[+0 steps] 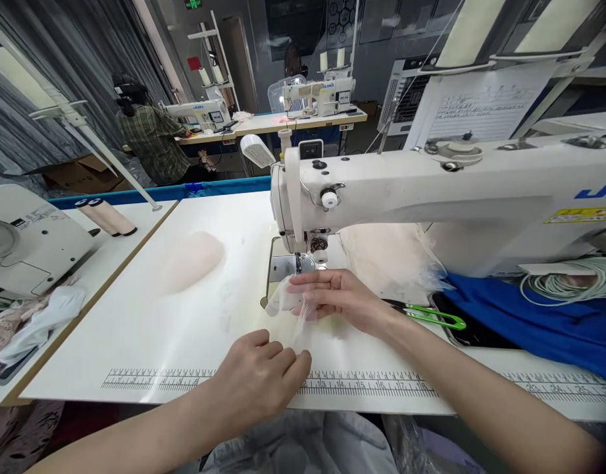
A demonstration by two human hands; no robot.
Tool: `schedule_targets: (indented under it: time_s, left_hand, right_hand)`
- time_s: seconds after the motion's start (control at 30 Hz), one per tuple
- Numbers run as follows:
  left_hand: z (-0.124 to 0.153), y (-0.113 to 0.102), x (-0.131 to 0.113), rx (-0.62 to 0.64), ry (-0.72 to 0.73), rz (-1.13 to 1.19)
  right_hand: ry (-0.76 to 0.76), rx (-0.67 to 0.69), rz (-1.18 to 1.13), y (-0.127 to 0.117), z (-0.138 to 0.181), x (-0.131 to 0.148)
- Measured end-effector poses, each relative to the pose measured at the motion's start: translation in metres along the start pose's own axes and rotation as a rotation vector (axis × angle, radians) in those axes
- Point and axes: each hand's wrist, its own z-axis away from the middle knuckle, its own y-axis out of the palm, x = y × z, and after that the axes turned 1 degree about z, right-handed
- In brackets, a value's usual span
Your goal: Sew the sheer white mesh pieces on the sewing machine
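Observation:
A piece of sheer whitish fabric point(283, 297) lies in front of the sewing machine's needle and presser foot point(298, 263). My right hand point(339, 299) has its fingers closed on this fabric, just before the needle plate point(281, 266). Nearer the table's front edge, my left hand point(268, 372) is curled into a pinch at the lower end of the same fabric, its fingertips partly hidden. Under the machine arm point(406, 178) rests a stack of pale pink sheer fabric point(381, 257). A pale pink rounded piece point(194, 260) lies on the white table to the left.
Green-handled thread snips point(438, 317) lie right of my right hand, beside a dark flat object and blue cloth point(520, 322). A printed ruler point(372, 383) runs along the front edge. Pink thread cones point(108, 217) stand left. Further back, a person point(147, 131) sits at another machine.

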Motion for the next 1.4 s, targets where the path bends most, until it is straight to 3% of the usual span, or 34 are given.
schedule_targets:
  time_s: [0.3, 0.4, 0.47, 0.53, 0.57, 0.67, 0.77, 0.83, 0.9, 1.0, 1.17, 1.3, 1.4]
  left_hand:
    - [0.015, 0.006, -0.005, 0.085, -0.006, 0.093]
    - [0.016, -0.002, -0.001, -0.002, -0.031, 0.215]
    - [0.012, -0.01, 0.012, -0.149, -0.152, 0.328]
    - [0.004, -0.014, 0.033, -0.258, -0.416, 0.45]
    - [-0.001, -0.014, 0.044, -0.24, -0.533, 0.537]
    - [-0.014, -0.009, 0.072, 0.132, -0.567, 1.072]
    - [-0.013, -0.004, 0.09, 0.439, -0.578, 1.423]
    - [0.0, -0.005, 0.096, 0.545, -0.687, 1.565]
    - [0.022, -0.01, 0.099, 0.575, -0.794, 1.672]
    - [0.065, -0.019, 0.1, 0.399, -0.894, 1.805]
    - [0.125, -0.031, 0.109, -0.12, -1.049, 1.824]
    - [0.139, -0.038, 0.153, -0.582, -1.189, 1.573]
    - [0.138, -0.034, 0.203, -0.652, -1.26, 1.37]
  right_hand:
    - [0.028, 0.006, 0.039, -0.008, -0.004, -0.006]
    - [0.027, 0.016, 0.054, -0.009, -0.003, -0.005]
    - [0.007, 0.053, 0.087, -0.008, -0.001, -0.003]
    - [-0.019, 0.136, 0.135, -0.006, 0.001, -0.001]
    - [-0.035, 0.187, 0.166, -0.005, 0.002, 0.0]
    - [-0.07, 0.278, 0.271, -0.001, 0.007, 0.006]
    - [-0.058, 0.265, 0.327, 0.002, 0.01, 0.01]
    - [-0.04, 0.268, 0.323, 0.003, 0.01, 0.011]
    - [-0.031, 0.291, 0.323, 0.006, 0.008, 0.009]
    - [0.023, 0.346, 0.384, 0.018, 0.0, 0.005]
    - [-0.02, 0.35, 0.486, 0.059, -0.038, 0.007]
    - [-0.14, 0.254, 0.506, 0.092, -0.098, 0.015]
    - [-0.262, 0.142, 0.434, 0.105, -0.151, 0.016]
